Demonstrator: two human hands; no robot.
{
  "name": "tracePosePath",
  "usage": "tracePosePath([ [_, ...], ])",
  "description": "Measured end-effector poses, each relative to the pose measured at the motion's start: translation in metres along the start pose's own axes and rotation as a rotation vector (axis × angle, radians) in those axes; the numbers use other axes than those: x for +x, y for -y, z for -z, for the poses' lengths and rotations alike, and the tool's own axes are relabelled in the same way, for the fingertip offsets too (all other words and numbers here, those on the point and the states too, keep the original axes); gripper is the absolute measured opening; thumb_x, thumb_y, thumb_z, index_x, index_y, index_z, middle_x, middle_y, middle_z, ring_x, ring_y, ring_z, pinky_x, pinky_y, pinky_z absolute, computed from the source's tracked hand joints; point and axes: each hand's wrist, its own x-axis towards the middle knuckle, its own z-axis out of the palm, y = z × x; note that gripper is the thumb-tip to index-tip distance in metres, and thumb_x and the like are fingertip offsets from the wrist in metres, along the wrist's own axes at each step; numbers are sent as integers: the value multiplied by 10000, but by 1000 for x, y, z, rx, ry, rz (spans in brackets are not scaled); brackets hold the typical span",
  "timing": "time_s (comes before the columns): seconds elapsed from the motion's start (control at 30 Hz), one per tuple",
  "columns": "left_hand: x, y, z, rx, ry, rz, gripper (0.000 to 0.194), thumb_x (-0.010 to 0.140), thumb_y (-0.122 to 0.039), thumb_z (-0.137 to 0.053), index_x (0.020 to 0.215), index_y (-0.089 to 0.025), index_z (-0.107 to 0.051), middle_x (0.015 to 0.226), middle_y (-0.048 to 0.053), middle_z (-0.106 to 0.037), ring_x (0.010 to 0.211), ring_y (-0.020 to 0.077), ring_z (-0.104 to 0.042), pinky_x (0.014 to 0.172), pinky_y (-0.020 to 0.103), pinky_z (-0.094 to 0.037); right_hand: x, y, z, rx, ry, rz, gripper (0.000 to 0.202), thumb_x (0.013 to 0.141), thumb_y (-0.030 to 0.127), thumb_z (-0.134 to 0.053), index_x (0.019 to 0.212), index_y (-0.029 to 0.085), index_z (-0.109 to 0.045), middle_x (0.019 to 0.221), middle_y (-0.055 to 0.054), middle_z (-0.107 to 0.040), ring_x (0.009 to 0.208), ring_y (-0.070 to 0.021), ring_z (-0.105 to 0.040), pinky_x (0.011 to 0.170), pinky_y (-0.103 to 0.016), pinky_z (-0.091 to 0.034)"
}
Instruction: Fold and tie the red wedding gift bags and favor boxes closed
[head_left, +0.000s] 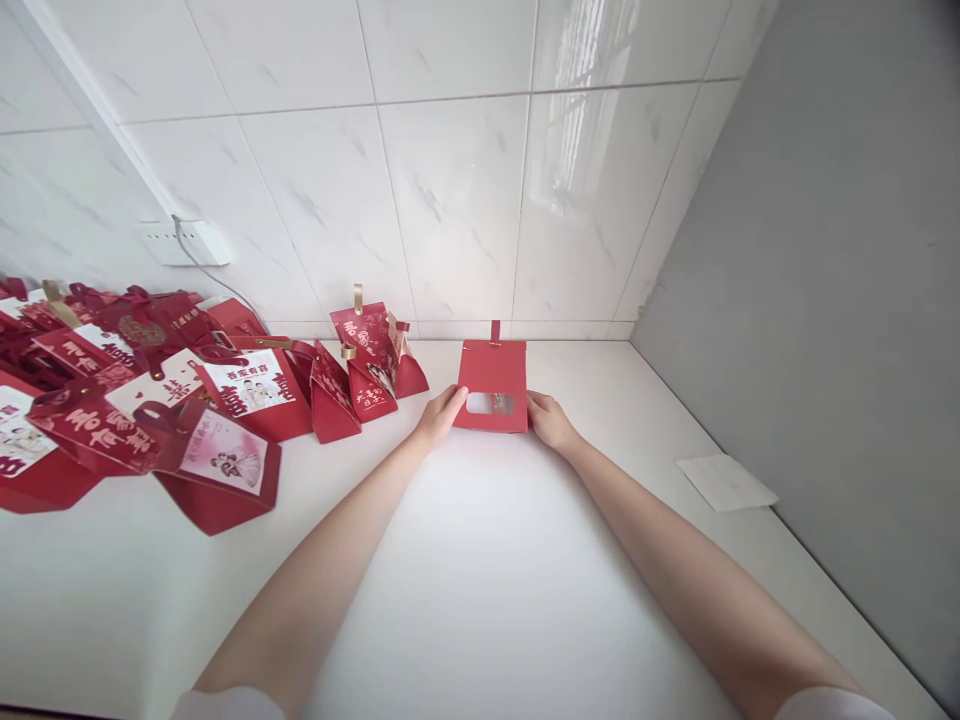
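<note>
A red gift box [491, 370] with a small ribbon loop on top and a clear oval window low on its front stands on the white table, close to the wall. Something small shows through the window, too unclear to name. My left hand [441, 415] grips the box's lower left side, thumb at the front edge. On the opposite side my right hand [551, 420] is closed against the lower right edge, its fingertips partly hidden behind the box. To the left stand a few smaller red gift boxes [367, 340] with printed lettering and ribbon loops.
Many red gift boxes [225, 465] crowd the table's left side. A white paper [727, 482] lies at the right by a grey panel [840, 250]. On the tiled wall [450, 200] is a power socket [184, 243] with a cable hanging behind the boxes.
</note>
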Motion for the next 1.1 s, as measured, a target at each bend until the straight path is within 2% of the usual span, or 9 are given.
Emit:
tracePosePath([
  [0.13, 2, 1, 2, -55, 23, 59, 566, 883, -631, -335, 807, -155, -633, 836, 49, -682, 862, 224, -602, 815, 313, -437, 1, 3, 4, 89, 139, -51, 421, 863, 568, -437, 743, 188, -572, 548, -17, -606, 522, -173, -574, 494, -275, -443],
  [0.33, 3, 1, 2, -88, 19, 98, 562, 868, -635, -371, 824, -155, -659, 911, 62, -708, 942, 249, -610, 857, 329, -435, 2, 4, 9, 154, 151, -94, 379, 858, 534, -491, 793, 175, -595, 527, -13, -605, 447, -160, -580, 413, -253, -429],
  [0.57, 2, -2, 1, -98, 39, 106, 592, 862, -661, -351, 806, -155, -654, 818, 58, -692, 843, 236, -614, 807, 334, -447, 2, 7, 13, 212, 134, -155, 302, 835, 462, -541, 761, 176, -604, 526, -12, -609, 388, -152, -568, 342, -240, -403],
  [0.8, 8, 15, -1, -113, 46, 122, 551, 860, -615, -369, 656, -158, -599, 600, 44, -625, 616, 190, -584, 657, 322, -466, 0, 9, 7, 343, 121, -245, 243, 817, 334, -497, 826, 138, -640, 559, -51, -641, 362, -107, -503, 329, -208, -372],
  [0.87, 10, 20, -1, -118, 48, 107, 492, 859, -558, -403, 710, -147, -628, 648, 53, -657, 649, 193, -603, 674, 323, -476, -1, 9, 4, 385, 136, -256, 247, 814, 325, -489, 833, 133, -644, 585, -67, -656, 383, -105, -517, 349, -199, -392],
  [1.0, 11, 25, -2, -134, 12, 79, 341, 804, -426, -496, 902, -153, -676, 972, 68, -720, 913, 233, -636, 805, 345, -488, -4, 10, 0, 430, 187, -238, 235, 795, 350, -552, 850, 142, -647, 546, -41, -633, 405, -128, -553, 369, -211, -422],
  [1.1, 11, 29, -2, -139, 11, 76, 321, 775, -375, -498, 911, -153, -686, 1020, 68, -720, 966, 253, -633, 830, 369, -491, -5, 11, 1, 446, 211, -227, 237, 787, 359, -581, 866, 147, -650, 502, -16, -602, 401, -135, -557, 367, -214, -423],
])
